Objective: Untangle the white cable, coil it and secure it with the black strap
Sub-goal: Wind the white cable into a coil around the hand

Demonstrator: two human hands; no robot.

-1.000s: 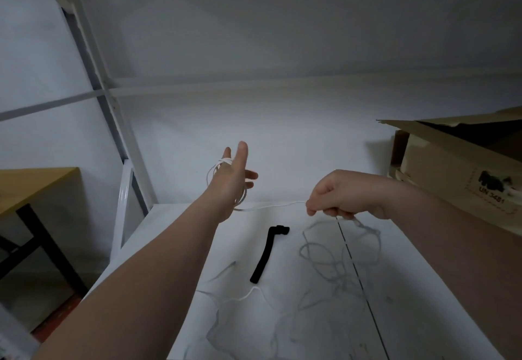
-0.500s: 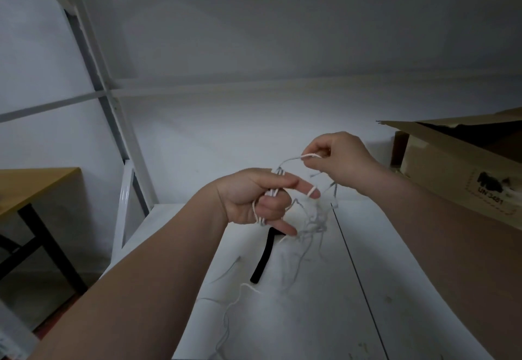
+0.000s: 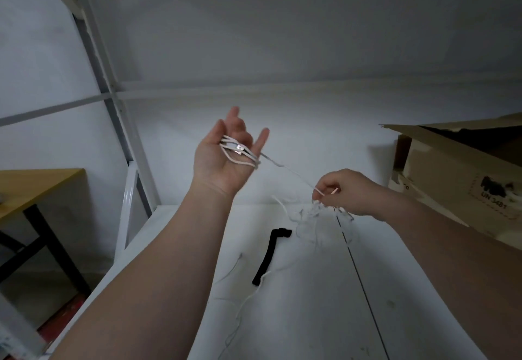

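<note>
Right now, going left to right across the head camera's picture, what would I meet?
Wooden table → white metal rack post → left hand → black strap → right hand, pinching the white cable → cardboard box.

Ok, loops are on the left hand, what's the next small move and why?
Probably swing the right hand around the left hand to lay one more loop. The white cable runs taut from the loops on the open left palm to the right pinch, loose tangle hangs below, and the black strap lies unused on the table.
</note>
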